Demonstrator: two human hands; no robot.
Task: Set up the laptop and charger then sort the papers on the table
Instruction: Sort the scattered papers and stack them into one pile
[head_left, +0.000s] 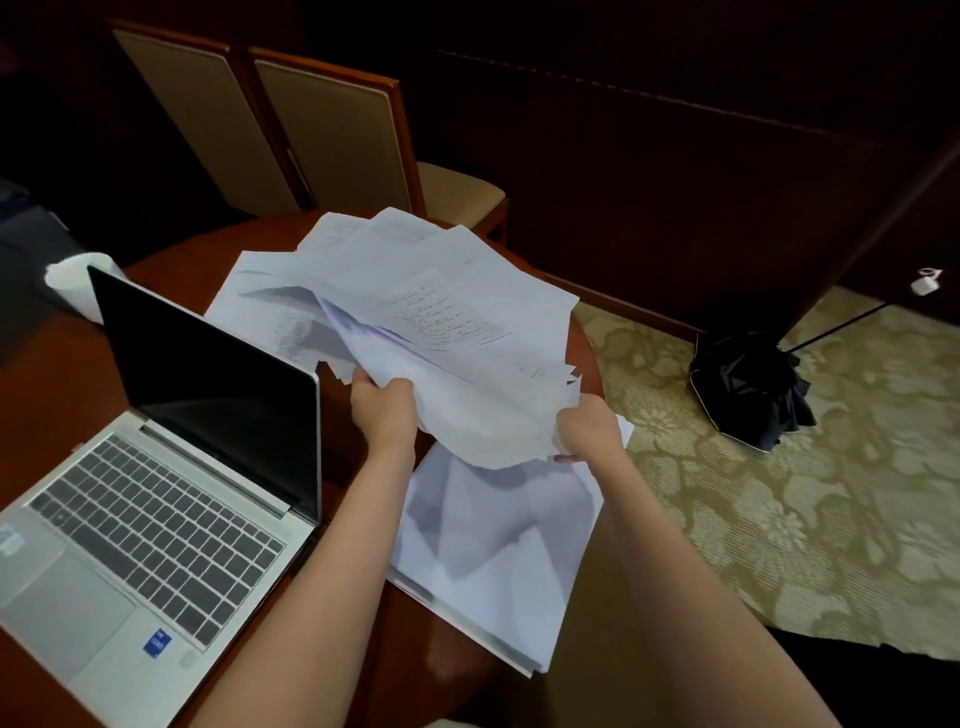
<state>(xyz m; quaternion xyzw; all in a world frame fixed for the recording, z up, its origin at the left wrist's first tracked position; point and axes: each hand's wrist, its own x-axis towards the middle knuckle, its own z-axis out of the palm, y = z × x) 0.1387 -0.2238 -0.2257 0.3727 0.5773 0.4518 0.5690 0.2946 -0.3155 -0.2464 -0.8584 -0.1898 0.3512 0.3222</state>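
A loose bundle of white papers (457, 332) is lifted above the round wooden table (358, 467). My left hand (384, 410) grips its near left edge and my right hand (589, 428) grips its near right corner. More sheets (260, 301) lie flat on the table behind the bundle. A neater stack of papers (493, 551) lies under my right forearm, near the table's edge. The silver laptop (156, 499) stands open at the left, its screen dark. No charger shows on the table.
A white cup (78, 278) stands behind the laptop's screen. Two padded wooden chairs (332, 130) sit at the far side. On the patterned carpet to the right lies a folded black umbrella (748, 387), with a small white object (925, 283) on a black cable further back.
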